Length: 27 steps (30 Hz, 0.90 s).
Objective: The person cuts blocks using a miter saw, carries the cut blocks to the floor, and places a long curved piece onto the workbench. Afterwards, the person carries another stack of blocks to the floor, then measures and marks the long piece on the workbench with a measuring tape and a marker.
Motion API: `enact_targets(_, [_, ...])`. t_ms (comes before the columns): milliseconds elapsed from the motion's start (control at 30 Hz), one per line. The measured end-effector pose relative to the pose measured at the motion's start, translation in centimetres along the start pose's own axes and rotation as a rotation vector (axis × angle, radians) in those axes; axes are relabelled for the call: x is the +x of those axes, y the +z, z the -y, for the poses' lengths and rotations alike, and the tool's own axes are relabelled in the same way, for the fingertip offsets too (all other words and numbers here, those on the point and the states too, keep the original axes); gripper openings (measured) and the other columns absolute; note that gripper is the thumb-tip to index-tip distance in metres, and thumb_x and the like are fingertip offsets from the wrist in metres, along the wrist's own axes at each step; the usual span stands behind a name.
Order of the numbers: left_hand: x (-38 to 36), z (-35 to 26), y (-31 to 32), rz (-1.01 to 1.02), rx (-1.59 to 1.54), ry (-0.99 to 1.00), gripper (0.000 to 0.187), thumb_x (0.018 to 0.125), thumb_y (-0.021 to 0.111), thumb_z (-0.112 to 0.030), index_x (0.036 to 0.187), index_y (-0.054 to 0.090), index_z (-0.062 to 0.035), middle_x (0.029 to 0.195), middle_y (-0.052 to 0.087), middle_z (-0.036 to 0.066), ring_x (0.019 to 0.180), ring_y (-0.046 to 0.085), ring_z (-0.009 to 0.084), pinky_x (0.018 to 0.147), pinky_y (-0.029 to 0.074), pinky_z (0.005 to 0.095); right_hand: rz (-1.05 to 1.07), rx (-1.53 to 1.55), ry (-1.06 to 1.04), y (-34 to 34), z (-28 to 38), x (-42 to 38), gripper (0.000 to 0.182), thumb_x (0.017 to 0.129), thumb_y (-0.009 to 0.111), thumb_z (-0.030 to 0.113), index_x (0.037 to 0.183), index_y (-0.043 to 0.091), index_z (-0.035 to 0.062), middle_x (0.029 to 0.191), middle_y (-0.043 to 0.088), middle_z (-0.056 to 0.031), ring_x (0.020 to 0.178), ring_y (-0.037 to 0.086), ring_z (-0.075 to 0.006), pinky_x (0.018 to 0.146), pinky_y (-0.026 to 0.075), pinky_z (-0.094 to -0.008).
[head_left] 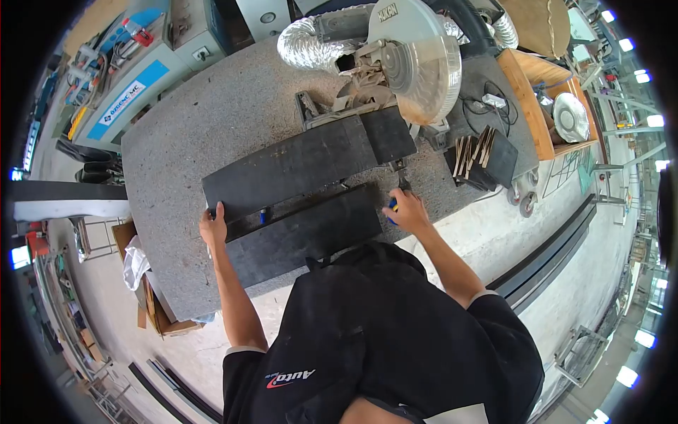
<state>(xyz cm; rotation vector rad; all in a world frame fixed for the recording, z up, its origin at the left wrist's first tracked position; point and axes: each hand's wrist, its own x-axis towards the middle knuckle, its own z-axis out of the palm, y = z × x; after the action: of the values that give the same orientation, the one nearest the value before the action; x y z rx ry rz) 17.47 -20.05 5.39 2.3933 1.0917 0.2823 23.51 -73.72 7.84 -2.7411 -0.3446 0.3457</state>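
I view a grey workbench (191,120) bearing a miter saw (422,60), with a long dark board (289,168) along its front, perhaps for support. My left hand (213,227) sets its thumb on the board's end, apparently steadying it, though I cannot tell whether the fingers clamp; my right hand's (411,212) curl tightly around a blue-and-yellow tool (393,207).

"ÖZGENÇ MC" is showing on a blue-and-white label (127,101) on the grey machine cabinet (180,68). "Auto" is running across the black apron (318,332), smaller letters nearby staying unreadable. Saw guard (417,32) is carrying a nameplate (388,11), apparently reading "YUKAN", first letters uncertain.
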Motion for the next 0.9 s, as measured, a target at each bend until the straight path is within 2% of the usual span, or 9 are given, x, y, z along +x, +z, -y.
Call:
enact_targets(133, [0.2,0.7,0.5,-0.014,0.08,0.054,0.064,0.086,0.064,-0.056,0.111,0.068,0.0022,0.095,0.068,0.024,0.09,0.064,0.0401,0.08,0.049,0.0474,-0.322,0.011,-0.003,-2.5,6.7,2.0,0.051,0.079,0.076,0.036,0.117,0.056,0.0076,0.103,0.065,-0.0181,0.096,0.063,-0.0393,0.082,0.05,-0.0464])
enact_targets(200, [0.7,1.0,0.7,-0.005,0.11,0.098,0.059,0.088,0.064,-0.053,0.11,0.069,0.0015,0.095,0.068,0.024,0.088,0.064,0.0398,0.079,0.049,0.0478,-0.521,0.365,0.112,-3.3,8.4,4.3,0.051,0.081,0.076,0.036,0.118,0.058,0.0056,0.096,0.069,-0.0153,0.092,0.066,-0.0347,0.079,0.051,-0.0426])
enact_targets(233, [0.5,0.4,0.3,0.051,0.057,0.059,0.057,0.088,0.064,-0.051,0.109,0.069,0.0013,0.094,0.068,0.024,0.088,0.064,0.0393,0.079,0.049,0.047,-0.525,0.365,0.116,-2.8,7.7,5.6,0.051,0.081,0.076,0.036,0.118,0.058,0.0056,0.096,0.069,-0.0153,0.092,0.066,-0.0347,0.079,0.051,-0.0426])
enact_targets(300, [-0.2,-0.9,-0.5,0.099,0.001,0.022,0.055,0.088,0.065,-0.049,0.109,0.069,0.001,0.093,0.068,0.024,0.089,0.064,0.0389,0.079,0.049,0.0463,-0.332,0.596,0.403,-0.2,6.2,8.3,0.05,0.083,0.075,0.035,0.12,0.059,0.0044,0.086,0.071,-0.0133,0.088,0.069,-0.0311,0.08,0.051,-0.0408])
enact_targets(400, [-1.1,-1.9,-0.5,0.097,-0.071,0.019,0.051,0.088,0.066,-0.046,0.109,0.07,0.0,0.093,0.068,0.024,0.092,0.064,0.0372,0.08,0.05,0.0434,-0.481,0.477,0.396,2.3,5.0,9.5,0.054,0.084,0.075,0.033,0.123,0.057,0.0023,0.078,0.071,-0.0104,0.078,0.07,-0.0251,0.075,0.052,-0.0365])
enact_targets(500, [-2.2,-2.6,0.3,-0.01,-0.055,0.05,0.05,0.09,0.066,-0.043,0.117,0.068,-0.0018,0.106,0.064,0.023,0.096,0.064,0.034,0.086,0.05,0.0391,-0.505,0.707,0.387,5.3,1.9,10.7,0.051,0.086,0.077,0.019,0.128,0.054,0.0036,0.072,0.066,-0.0053,0.058,0.059,-0.0099,0.051,0.047,-0.0272])
enact_targets(633, [-2.6,-2.4,0.8,0.015,-0.214,-0.05,0.05,0.09,0.067,-0.041,0.121,0.066,-0.0017,0.107,0.062,0.022,0.098,0.063,0.0325,0.088,0.049,0.0385,-0.4,0.95,0.45,3.3,2.9,10.6,0.055,0.085,0.078,0.017,0.132,0.05,0.0075,0.076,0.062,-0.0026,0.06,0.054,-0.009,0.049,0.044,-0.0256])
enact_targets(767, [-3.1,-2.8,0.9,0.036,-0.275,-0.046,0.05,0.09,0.068,-0.039,0.123,0.065,-0.0011,0.105,0.062,0.022,0.094,0.063,0.0327,0.085,0.049,0.0383,-0.289,1.175,0.573,0.1,4.5,9.8,0.06,0.084,0.079,0.022,0.135,0.049,0.009,0.086,0.064,-0.0034,0.065,0.06,-0.0114,0.058,0.051,-0.0265])
enact_targets(900, [-2.7,-3.6,0.0,0.205,-0.704,-0.214,0.05,0.094,0.066,-0.028,0.135,0.056,0.0009,0.127,0.064,0.015,0.117,0.059,0.0188,0.098,0.044,0.0294,-0.268,1.112,0.502,0.5,3.8,9.5,0.058,0.085,0.079,0.026,0.134,0.052,0.0084,0.083,0.063,-0.0032,0.067,0.063,-0.0123,0.059,0.052,-0.0268])
